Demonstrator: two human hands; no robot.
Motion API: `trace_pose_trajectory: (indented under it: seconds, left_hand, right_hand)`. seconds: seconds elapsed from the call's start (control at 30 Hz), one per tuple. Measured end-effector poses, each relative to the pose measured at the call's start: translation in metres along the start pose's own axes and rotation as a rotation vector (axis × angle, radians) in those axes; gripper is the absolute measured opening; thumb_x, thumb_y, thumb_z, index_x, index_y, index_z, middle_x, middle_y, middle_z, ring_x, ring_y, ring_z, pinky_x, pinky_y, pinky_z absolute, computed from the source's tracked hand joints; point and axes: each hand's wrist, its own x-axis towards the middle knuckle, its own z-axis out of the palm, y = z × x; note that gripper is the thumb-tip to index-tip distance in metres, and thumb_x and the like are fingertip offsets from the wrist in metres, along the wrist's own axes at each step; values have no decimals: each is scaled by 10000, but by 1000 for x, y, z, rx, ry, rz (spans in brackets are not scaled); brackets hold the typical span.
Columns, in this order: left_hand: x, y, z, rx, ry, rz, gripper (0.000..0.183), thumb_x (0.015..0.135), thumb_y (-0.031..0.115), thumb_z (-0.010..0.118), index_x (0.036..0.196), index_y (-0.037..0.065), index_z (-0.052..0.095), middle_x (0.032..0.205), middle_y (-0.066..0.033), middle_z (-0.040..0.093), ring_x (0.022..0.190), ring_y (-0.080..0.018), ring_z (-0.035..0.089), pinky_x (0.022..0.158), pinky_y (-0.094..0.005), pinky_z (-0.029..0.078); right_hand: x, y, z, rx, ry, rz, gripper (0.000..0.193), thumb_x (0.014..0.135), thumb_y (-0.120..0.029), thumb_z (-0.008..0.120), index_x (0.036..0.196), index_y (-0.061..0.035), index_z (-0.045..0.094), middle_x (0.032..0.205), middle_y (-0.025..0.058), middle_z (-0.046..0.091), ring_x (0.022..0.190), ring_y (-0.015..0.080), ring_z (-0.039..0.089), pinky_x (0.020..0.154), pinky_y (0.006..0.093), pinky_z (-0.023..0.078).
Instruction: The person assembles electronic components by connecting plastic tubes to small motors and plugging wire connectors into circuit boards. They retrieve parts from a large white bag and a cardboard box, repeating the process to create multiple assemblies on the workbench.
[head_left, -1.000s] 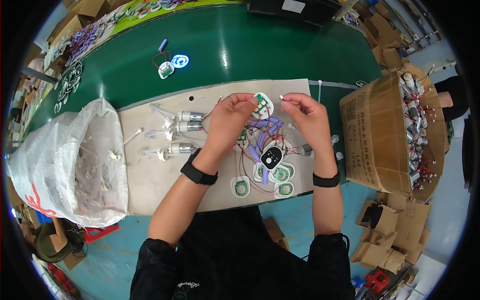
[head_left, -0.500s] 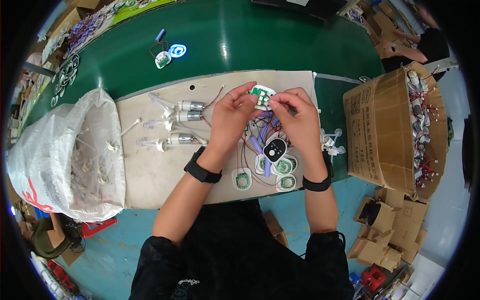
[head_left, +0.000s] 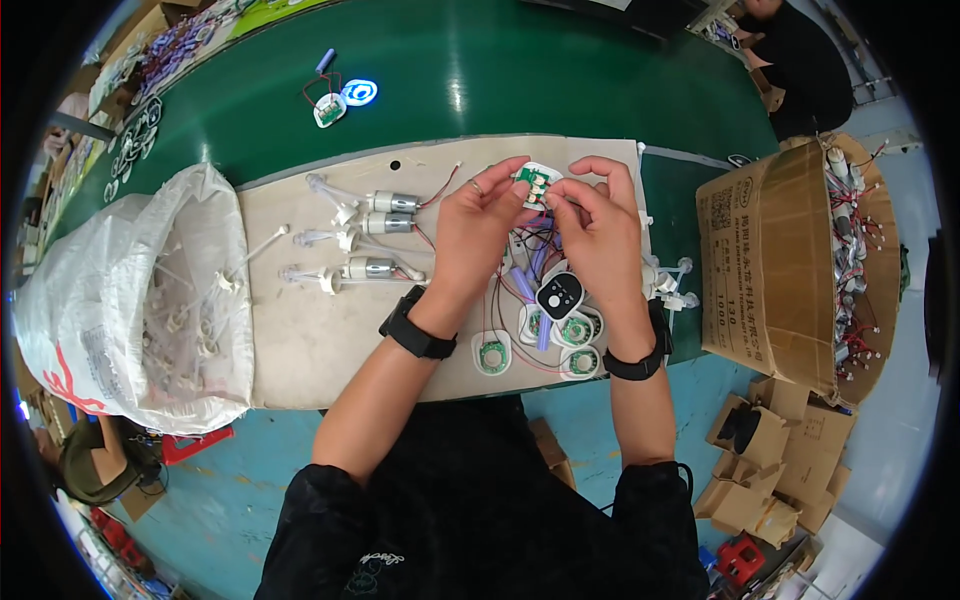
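Left: white sack (head_left: 60, 290), then silver motors (head_left: 392, 223) on table (head_left: 300, 370). Our left hand (head_left: 468, 238), wrist low, fingers pointing far, grasps white housing with green circuit board (head_left: 534, 186), beyond purple cells (head_left: 543, 333). Our right hand (head_left: 606, 245), apart with white connector one second ago, now meets board's right edge; both hands work one piece. Outer fingers raised; whether right grip holds connector, we cannot tell. Far right: carton (head_left: 765, 270).

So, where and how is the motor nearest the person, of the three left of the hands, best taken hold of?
Probably by its silver motor barrel: come from above, the grip closing from the near and far sides. The barrel lies on its side, lengthwise left to right, with a white fitting beyond its left end.
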Motion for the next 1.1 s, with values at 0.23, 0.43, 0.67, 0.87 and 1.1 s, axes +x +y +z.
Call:
trace_pose_trajectory:
  seconds: [0.23, 0.43, 0.67, 0.87, 1.1]
  left_hand:
    - [1, 3, 1, 58, 5, 53, 331, 991, 46, 622, 1319, 7, 635, 1079, -65, 699, 949, -112, 681, 837, -247, 604]
    - [4, -3, 2, 62, 22, 118, 323, 985, 59, 632, 1302, 2, 654, 1059, -58, 718, 877, -73, 663, 761, -228, 592]
    - [4, 3, 5, -13, 39, 30, 344, 984, 59, 632, 1315, -32, 626, 1059, -76, 720, 874, -82, 673, 755, -223, 595]
    - [4, 12, 6, 193, 30, 69, 324, 976, 42, 624, 1291, -26, 650, 1037, -89, 734, 849, -87, 679, 750, -233, 596]
    - [7, 12, 3, 110, -18, -12, 325, 982, 51, 631, 1297, -29, 641, 1054, -78, 737, 879, -84, 688, 753, -225, 596]
  right_hand:
    - [0, 1, 6, 120, 47, 35, 83, 901, 1, 699, 976, 25, 724, 1219, 33, 578, 603, 48, 534, 525, 215, 426]
    - [4, -3, 6, 99, 22, 27, 98, 889, 8, 689, 977, 27, 728, 1261, 30, 629, 585, 48, 524, 549, 213, 441]
    - [6, 1, 11, 85, 18, -39, 106, 882, 6, 685, 978, 29, 722, 1286, 38, 661, 767, 124, 611, 674, 255, 508]
    - [6, 0, 5, -26, 16, -114, 92, 894, 1, 669, 969, 29, 715, 1253, 49, 691, 847, 140, 664, 716, 261, 528]
    - [4, 0, 6, 50, 7, -40, 84, 893, 18, 658, 958, 24, 710, 1244, 40, 699, 846, 131, 669, 685, 255, 522]
